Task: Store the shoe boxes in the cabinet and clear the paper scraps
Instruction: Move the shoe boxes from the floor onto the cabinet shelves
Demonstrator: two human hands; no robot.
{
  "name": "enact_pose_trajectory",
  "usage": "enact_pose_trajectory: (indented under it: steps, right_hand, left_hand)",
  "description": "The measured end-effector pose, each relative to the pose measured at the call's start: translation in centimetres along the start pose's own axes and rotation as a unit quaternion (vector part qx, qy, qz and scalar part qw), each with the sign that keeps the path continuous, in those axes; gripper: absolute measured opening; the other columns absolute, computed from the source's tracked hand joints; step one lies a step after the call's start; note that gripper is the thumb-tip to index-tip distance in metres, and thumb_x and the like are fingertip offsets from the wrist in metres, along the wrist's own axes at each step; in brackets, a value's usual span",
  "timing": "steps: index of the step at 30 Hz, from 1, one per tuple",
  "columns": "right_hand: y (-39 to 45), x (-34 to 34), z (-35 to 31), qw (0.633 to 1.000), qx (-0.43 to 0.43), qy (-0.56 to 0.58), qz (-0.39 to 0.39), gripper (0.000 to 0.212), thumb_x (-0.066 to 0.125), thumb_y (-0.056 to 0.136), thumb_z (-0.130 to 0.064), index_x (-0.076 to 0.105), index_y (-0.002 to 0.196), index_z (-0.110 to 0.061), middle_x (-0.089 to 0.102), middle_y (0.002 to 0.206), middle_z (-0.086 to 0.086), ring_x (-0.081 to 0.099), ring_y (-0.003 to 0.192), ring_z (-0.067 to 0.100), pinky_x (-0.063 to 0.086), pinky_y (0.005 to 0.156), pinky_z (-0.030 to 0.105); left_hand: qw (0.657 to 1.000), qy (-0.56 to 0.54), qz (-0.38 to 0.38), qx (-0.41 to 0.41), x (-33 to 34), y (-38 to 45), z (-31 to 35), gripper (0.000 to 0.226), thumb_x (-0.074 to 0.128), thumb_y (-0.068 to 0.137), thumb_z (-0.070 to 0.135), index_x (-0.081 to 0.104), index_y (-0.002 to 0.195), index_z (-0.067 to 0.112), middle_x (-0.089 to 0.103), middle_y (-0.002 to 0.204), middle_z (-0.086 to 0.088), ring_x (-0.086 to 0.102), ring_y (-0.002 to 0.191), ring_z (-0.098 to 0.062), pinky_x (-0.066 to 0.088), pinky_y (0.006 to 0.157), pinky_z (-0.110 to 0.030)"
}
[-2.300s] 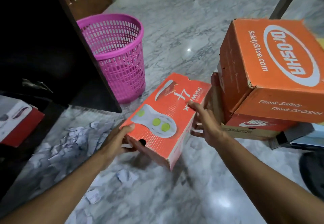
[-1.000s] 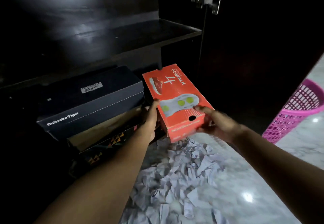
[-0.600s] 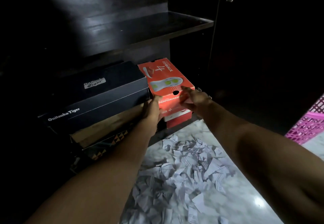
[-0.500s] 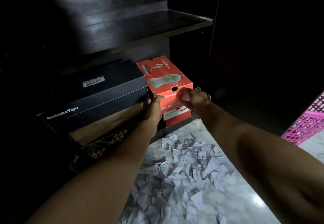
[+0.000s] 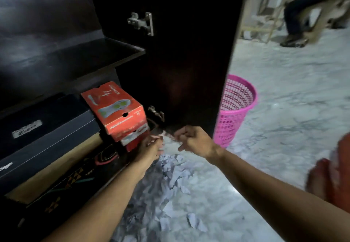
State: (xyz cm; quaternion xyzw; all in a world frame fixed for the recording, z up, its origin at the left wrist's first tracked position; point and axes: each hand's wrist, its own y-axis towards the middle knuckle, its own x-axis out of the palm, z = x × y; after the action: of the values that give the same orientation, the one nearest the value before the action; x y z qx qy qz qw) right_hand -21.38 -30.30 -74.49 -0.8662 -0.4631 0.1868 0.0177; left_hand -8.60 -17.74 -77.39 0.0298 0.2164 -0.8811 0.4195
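The orange shoe box (image 5: 113,112) sits inside the dark cabinet (image 5: 72,56), on the lowest level under 1 shelf board, stacked on another red-and-white box (image 5: 135,139) whose end face alone shows. Its lid carries a large "4", the letters "WALK" beside it, and a printed shoe sole with green dots; the front face has 1 round finger hole, a smaller "4" at the right corner and a line of white text too blurred to read. To its left lies 1 dark navy box (image 5: 47,133) with a white label on the lid and a scrap of white lettering on its side, both smeared beyond reading, and under that a tan box edge and a black box (image 5: 62,183) with a gold triangle pattern. That makes 5 boxes in the cabinet, as far as can be counted. The left hand (image 5: 151,148) is just below and in front of the orange box, fingers loosely curled and clear of it. The right hand (image 5: 195,140) hangs apart from it to the right, half curled, gripping nothing. Below both hands the paper scraps (image 5: 174,171) lie scattered over the marble floor (image 5: 284,147) in front of the cabinet, too many to count. 1 pink mesh basket (image 5: 234,109) stands on the floor just past the edge of the open cabinet door (image 5: 180,52), which bears 2 metal hinges. At the right border something red is blurred past telling.
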Motion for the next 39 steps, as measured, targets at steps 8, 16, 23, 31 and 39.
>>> enact_pose_trajectory:
  steps: [8, 16, 23, 31, 39]
  right_hand:
    - [-13.5, -13.2, 4.4, 0.98, 0.033, -0.021, 0.196, 0.011, 0.064, 0.095, -0.008, 0.074, 0.098, -0.01, 0.074, 0.091, 0.005, 0.072, 0.071, 0.02, 0.049, 0.057, 0.017]
    - [-27.7, -25.8, 9.8, 0.848, 0.093, -0.089, 0.514, 0.022, 0.068, 0.086, -0.031, 0.076, 0.103, -0.019, 0.075, 0.096, 0.001, 0.068, 0.09, 0.014, 0.051, 0.082, 0.029]
    - [-36.6, -31.8, 15.6, 0.696, 0.338, -0.066, 0.63, 0.065, 0.069, 0.086, -0.046, 0.054, 0.143, -0.02, 0.055, 0.142, 0.02, 0.047, 0.136, 0.042, 0.042, 0.112, 0.054]
    - [-37.1, -31.1, 18.2, 0.73, 0.346, -0.013, 0.589, 0.055, 0.076, 0.083, -0.038, 0.063, 0.129, -0.01, 0.072, 0.121, 0.013, 0.066, 0.112, 0.035, 0.057, 0.096, 0.046]
    - [-36.2, -29.5, 16.5, 0.791, 0.209, 0.27, 0.508, 0.056, 0.077, 0.074, -0.065, 0.06, 0.089, -0.014, 0.056, 0.073, 0.012, 0.056, 0.055, 0.021, 0.046, 0.052, 0.028]
  left_hand:
    - [0.979, 0.062, -0.188, 0.042, 14.5, -7.0, 5.4, 0.015, 0.058, 0.098, 0.01, 0.069, 0.093, 0.017, 0.067, 0.09, -0.011, 0.065, 0.067, -0.021, 0.042, 0.062, -0.027]
    - [0.926, 0.087, -0.366, 0.037, 30.3, -14.7, 7.1, 0.01, 0.061, 0.099, 0.028, 0.067, 0.103, 0.021, 0.067, 0.11, -0.01, 0.069, 0.087, -0.024, 0.051, 0.079, -0.033]
    - [0.868, 0.16, -0.467, -0.061, 39.1, -20.8, 6.2, 0.048, 0.052, 0.09, 0.072, 0.04, 0.121, 0.037, 0.051, 0.115, 0.0, 0.05, 0.113, -0.03, 0.045, 0.104, -0.051]
    - [0.896, 0.088, -0.428, -0.082, 39.8, -19.2, 3.5, 0.031, 0.068, 0.087, 0.054, 0.058, 0.11, 0.037, 0.069, 0.111, 0.002, 0.063, 0.097, -0.019, 0.049, 0.102, -0.042]
    - [0.891, 0.053, -0.443, -0.09, 30.5, -15.7, 1.7, 0.071, 0.081, 0.05, 0.056, 0.067, 0.113, 0.028, 0.069, 0.092, -0.002, 0.062, 0.087, -0.021, 0.05, 0.081, -0.036]
